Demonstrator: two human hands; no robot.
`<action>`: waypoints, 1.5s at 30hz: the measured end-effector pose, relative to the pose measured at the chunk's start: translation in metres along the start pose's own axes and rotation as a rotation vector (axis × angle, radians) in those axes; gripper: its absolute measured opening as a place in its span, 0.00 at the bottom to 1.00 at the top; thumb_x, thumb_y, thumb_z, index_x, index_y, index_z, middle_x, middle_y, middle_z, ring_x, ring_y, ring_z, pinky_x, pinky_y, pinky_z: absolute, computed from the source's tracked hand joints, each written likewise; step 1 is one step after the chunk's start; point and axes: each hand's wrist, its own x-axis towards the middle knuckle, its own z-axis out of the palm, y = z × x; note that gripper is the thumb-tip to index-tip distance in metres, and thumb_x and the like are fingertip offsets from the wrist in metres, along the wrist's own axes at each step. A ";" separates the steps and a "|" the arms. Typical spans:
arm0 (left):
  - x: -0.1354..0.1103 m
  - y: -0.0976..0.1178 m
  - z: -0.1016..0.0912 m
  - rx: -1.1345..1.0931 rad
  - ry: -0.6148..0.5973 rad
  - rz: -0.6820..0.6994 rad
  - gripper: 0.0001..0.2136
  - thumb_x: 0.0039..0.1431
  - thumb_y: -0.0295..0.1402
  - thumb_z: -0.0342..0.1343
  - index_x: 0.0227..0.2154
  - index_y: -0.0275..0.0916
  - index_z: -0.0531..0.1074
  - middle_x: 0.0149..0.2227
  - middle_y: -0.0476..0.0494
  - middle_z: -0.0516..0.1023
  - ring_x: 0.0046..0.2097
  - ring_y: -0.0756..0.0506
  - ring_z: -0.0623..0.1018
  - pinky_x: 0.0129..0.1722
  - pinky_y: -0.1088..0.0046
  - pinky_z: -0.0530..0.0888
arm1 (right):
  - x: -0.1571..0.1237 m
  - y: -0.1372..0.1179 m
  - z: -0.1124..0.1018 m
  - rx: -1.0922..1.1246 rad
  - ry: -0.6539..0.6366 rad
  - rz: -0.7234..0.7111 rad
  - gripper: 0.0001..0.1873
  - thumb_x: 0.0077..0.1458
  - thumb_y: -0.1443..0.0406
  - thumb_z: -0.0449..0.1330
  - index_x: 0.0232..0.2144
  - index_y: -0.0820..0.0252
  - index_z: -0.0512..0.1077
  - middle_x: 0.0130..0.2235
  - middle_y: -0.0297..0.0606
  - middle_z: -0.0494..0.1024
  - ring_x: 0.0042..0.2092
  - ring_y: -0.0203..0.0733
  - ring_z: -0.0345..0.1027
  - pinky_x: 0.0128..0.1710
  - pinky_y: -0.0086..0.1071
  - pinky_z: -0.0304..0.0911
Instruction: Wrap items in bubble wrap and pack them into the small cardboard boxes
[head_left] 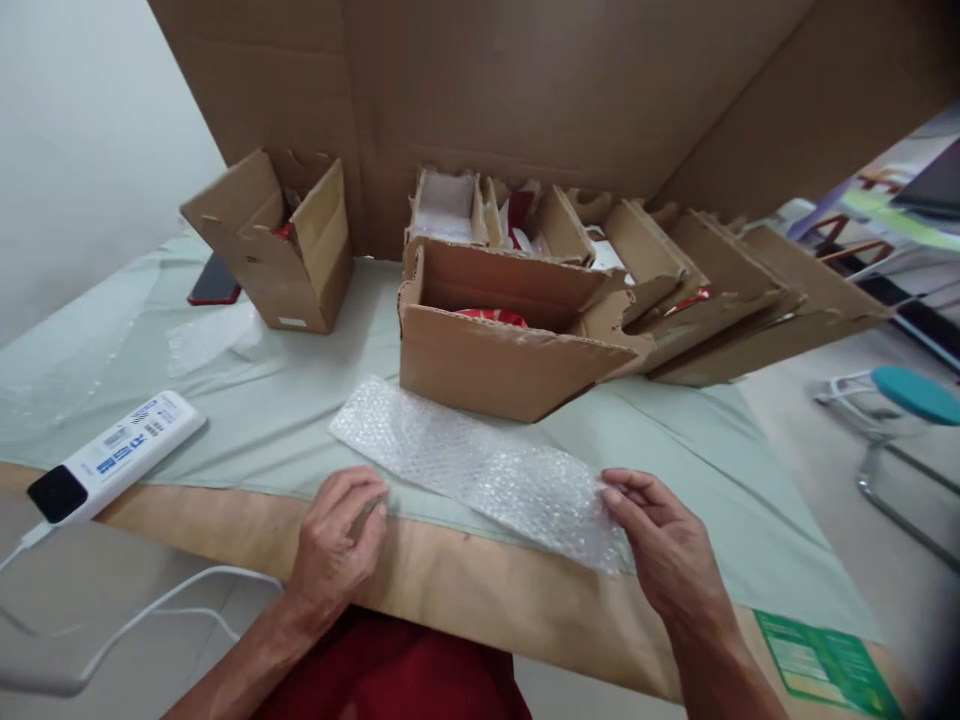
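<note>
A long strip of clear bubble wrap [480, 462] lies slantwise on the pale green table cover, near the table's front edge. My right hand [664, 545] rests at the strip's right end, fingers curled and touching its edge. My left hand [337, 535] sits loosely curled on the table edge, just left of the strip's near side, fingertips close to it. Behind the strip stands an open cardboard box [502, 350] with something red [491, 316] inside.
A row of more open cardboard boxes [720, 290] runs to the right; another open box [285, 240] stands at back left by a dark phone [215, 283]. A white power bank [112, 455] with cable lies left. A big cardboard sheet [525, 90] rises behind. Stools stand right.
</note>
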 end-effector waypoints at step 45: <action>0.080 0.070 0.011 0.095 -0.420 0.505 0.10 0.61 0.20 0.50 0.32 0.40 0.71 0.38 0.43 0.81 0.45 0.42 0.81 0.56 0.52 0.74 | 0.022 -0.006 -0.016 -0.157 -0.159 -0.198 0.23 0.56 0.45 0.64 0.24 0.57 0.71 0.25 0.33 0.73 0.27 0.37 0.62 0.28 0.30 0.58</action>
